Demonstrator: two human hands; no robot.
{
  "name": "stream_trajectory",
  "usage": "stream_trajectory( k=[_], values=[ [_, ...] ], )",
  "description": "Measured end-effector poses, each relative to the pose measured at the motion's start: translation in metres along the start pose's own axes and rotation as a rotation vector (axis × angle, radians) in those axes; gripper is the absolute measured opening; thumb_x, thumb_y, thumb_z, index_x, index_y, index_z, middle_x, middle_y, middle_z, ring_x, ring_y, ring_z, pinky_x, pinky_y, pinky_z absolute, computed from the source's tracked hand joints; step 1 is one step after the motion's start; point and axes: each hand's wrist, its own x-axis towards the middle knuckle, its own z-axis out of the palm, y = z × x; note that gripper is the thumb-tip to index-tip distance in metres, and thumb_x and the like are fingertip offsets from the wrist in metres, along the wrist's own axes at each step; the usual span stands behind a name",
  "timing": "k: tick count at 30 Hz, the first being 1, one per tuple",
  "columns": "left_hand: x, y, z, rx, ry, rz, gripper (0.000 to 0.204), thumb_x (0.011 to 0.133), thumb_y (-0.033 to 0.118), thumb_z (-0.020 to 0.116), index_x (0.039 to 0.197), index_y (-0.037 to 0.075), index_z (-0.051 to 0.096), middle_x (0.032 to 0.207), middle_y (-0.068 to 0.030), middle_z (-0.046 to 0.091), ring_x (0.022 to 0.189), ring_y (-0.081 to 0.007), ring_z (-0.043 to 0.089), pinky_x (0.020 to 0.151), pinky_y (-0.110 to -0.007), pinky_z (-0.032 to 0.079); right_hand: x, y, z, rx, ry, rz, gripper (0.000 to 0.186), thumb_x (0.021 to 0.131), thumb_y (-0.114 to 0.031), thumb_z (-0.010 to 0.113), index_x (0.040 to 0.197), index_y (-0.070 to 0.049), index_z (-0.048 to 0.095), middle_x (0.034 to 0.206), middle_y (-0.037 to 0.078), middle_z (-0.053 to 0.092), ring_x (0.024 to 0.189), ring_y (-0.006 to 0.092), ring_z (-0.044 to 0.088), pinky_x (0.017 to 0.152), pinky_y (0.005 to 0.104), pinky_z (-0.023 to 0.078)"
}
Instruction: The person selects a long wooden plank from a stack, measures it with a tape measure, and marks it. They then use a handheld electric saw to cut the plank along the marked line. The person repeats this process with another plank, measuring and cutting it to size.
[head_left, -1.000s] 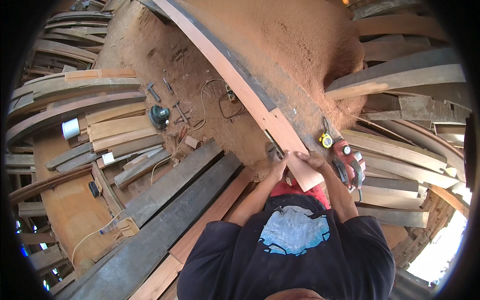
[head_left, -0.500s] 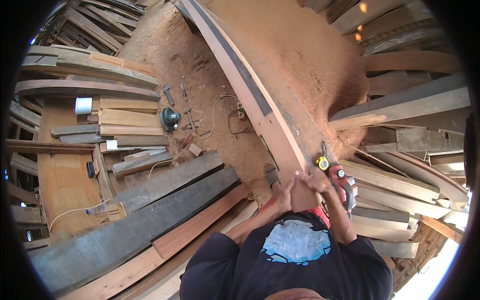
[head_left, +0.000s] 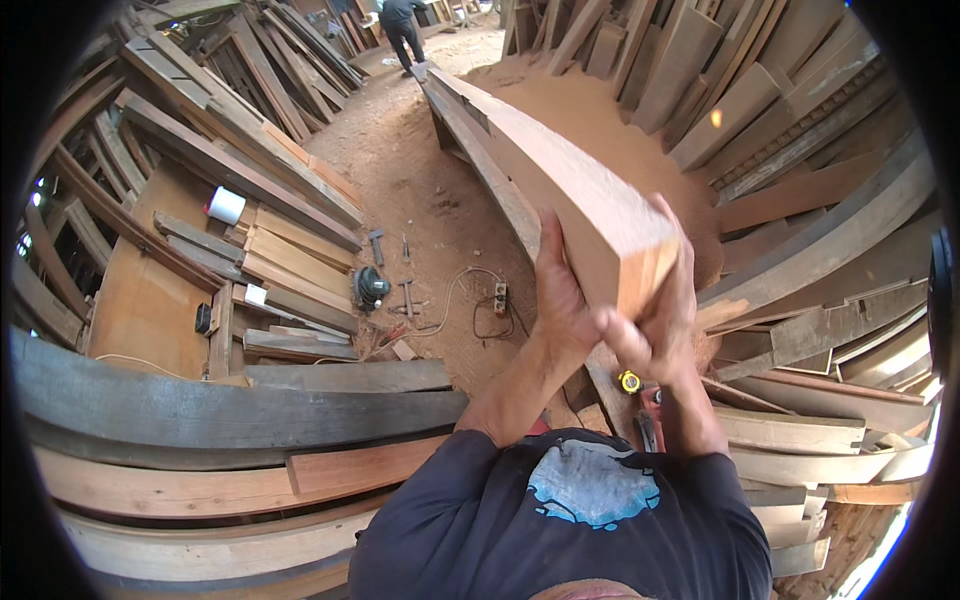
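A long squared timber beam slants away from me, its near end raised and its end face toward me. My left hand is pressed against the beam's left side near that end. Against the right side and lower corner, my right hand grips it, slightly blurred. Both hands are closed on the beam, and some fingers are hidden behind it. Beneath it lies a long, worn wooden support. On this support, near my right forearm, are a yellow tape measure and a partly hidden red power tool.
Left of the support, on the dusty ground, lie a hammer, a dark green power tool and a corded socket box. A white bucket stands among stacked timbers. Sawdust is heaped on the right. Another person is far off.
The beam's near end has come up off the support toward me, with both my hands on it. My view has tilted up, bringing the far person into sight.
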Motion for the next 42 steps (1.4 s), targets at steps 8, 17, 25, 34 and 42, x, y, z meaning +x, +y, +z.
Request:
stream_trajectory(
  k=[8, 17, 25, 34, 42],
  values=[
    [0.008, 0.018, 0.040, 0.020, -0.207, 0.112, 0.072, 0.100, 0.065, 0.032, 0.151, 0.013, 0.031, 0.146, -0.0117, 0.046, 0.136, -0.0285, 0.046, 0.117, -0.047, 0.038, 0.053, -0.030, 0.022, 0.155, 0.117, -0.148, 0.087, 0.085, -0.035, 0.072, 0.144, 0.015, 0.031, 0.142, 0.030, 0.046, 0.134, 0.0366, 0.047, 0.112, 0.0448, 0.036],
    [0.007, 0.025, 0.046, -0.075, -0.262, 0.091, 0.071, 0.102, 0.063, 0.018, 0.152, 0.014, 0.030, 0.146, -0.0123, 0.046, 0.136, -0.0284, 0.046, 0.117, -0.048, 0.039, 0.059, -0.035, 0.027, 0.110, 0.146, -0.229, 0.080, 0.086, -0.030, 0.072, 0.141, 0.015, 0.035, 0.138, 0.030, 0.049, 0.130, 0.0363, 0.050, 0.110, 0.0445, 0.037],
    [0.008, 0.023, 0.040, 0.065, -0.175, 0.137, 0.071, 0.103, 0.062, 0.020, 0.152, 0.012, 0.030, 0.146, -0.0130, 0.047, 0.136, -0.0288, 0.046, 0.117, -0.047, 0.039, 0.057, -0.035, 0.026, 0.054, 0.156, -0.223, 0.079, 0.085, -0.024, 0.073, 0.139, 0.017, 0.034, 0.135, 0.033, 0.052, 0.125, 0.0398, 0.056, 0.107, 0.0444, 0.042],
    [-0.009, 0.036, 0.028, 0.041, -0.193, 0.120, 0.070, 0.101, 0.059, 0.038, 0.149, 0.007, 0.034, 0.142, -0.0151, 0.048, 0.133, -0.0279, 0.048, 0.116, -0.046, 0.038, 0.051, -0.033, 0.040, 0.064, 0.157, -0.313, 0.082, 0.081, -0.023, 0.078, 0.133, 0.022, 0.034, 0.122, 0.041, 0.052, 0.116, 0.0444, 0.060, 0.099, 0.0469, 0.050],
    [-0.022, 0.048, 0.016, 0.120, -0.124, 0.096, 0.072, 0.100, 0.060, 0.040, 0.148, 0.006, 0.036, 0.141, -0.0148, 0.050, 0.132, -0.0279, 0.049, 0.114, -0.046, 0.039, 0.049, -0.036, 0.056, 0.152, 0.235, -0.279, 0.081, 0.076, -0.028, 0.084, 0.125, 0.019, 0.040, 0.124, 0.046, 0.050, 0.113, 0.0482, 0.061, 0.097, 0.0469, 0.051]
  ],
)
